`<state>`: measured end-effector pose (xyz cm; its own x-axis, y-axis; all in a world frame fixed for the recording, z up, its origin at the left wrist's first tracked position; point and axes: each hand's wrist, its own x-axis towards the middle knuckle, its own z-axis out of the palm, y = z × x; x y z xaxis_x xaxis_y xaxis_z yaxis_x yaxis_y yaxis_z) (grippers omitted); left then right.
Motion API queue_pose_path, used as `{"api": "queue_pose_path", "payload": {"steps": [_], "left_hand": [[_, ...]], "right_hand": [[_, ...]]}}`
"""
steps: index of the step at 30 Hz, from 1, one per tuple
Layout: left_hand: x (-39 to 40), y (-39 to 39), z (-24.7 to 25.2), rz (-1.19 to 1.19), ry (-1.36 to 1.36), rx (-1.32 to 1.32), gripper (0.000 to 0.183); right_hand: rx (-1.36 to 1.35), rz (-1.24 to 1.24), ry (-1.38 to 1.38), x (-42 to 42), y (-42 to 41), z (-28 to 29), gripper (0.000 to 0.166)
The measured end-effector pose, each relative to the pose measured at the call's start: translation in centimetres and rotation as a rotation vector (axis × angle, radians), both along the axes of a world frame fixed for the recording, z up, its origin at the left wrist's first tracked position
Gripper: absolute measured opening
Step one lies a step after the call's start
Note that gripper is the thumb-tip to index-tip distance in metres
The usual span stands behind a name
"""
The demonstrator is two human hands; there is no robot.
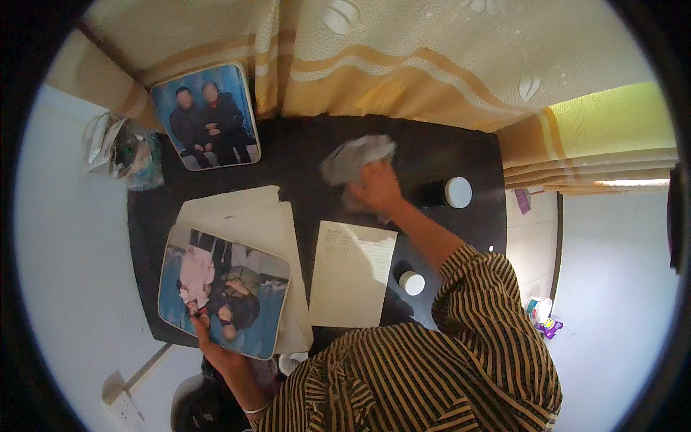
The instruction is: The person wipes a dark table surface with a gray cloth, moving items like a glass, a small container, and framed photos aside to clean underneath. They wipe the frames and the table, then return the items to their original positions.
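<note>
My left hand (218, 351) grips the lower edge of a framed photo print (270, 308) with rounded corners, showing people against a blue background; it is over cream paper sheets (297, 302). My right hand (378, 189) is shut on a pale grey cloth (353, 156), blurred, at the dark tabletop (302, 162). Below that hand lies a lined sheet with handwriting (351, 275). Another photo print (208, 116), of two seated people, stands at the back left near the curtain.
Right of my right hand stands a white-lidded jar (458, 193), and a smaller white-capped container (412, 283) is nearer me. A clear plastic bag of items (137, 159) is by the left wall. A patterned curtain (388, 81) hangs along the back edge.
</note>
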<state>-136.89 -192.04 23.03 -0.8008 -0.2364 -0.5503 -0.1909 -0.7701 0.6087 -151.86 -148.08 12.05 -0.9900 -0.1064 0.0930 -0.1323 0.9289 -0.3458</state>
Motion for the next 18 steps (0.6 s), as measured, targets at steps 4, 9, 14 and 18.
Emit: {"api": "queue_pose_path", "payload": {"steps": [4,9,14,18], "left_hand": [[-0.6,0.8,0.0,0.0,-0.036,-0.013,0.047],[-1.1,1.0,0.2,-0.129,0.08,0.167,0.048],[0.1,-2.2,-2.4,-0.164,0.122,0.086,0.05],[0.0,-1.8,-1.3,-0.096,0.045,-0.009,0.05]], "right_hand": [[0.039,-0.356,0.326,-2.7,1.8,-2.6,0.036],[0.019,0.047,-0.077,4.0,-6.8,0.2,0.04],[-0.102,0.323,-0.005,9.0,-10.6,-1.4,0.043],[-0.023,0.009,0.119,6.4,-7.4,-2.5,0.033]]}}
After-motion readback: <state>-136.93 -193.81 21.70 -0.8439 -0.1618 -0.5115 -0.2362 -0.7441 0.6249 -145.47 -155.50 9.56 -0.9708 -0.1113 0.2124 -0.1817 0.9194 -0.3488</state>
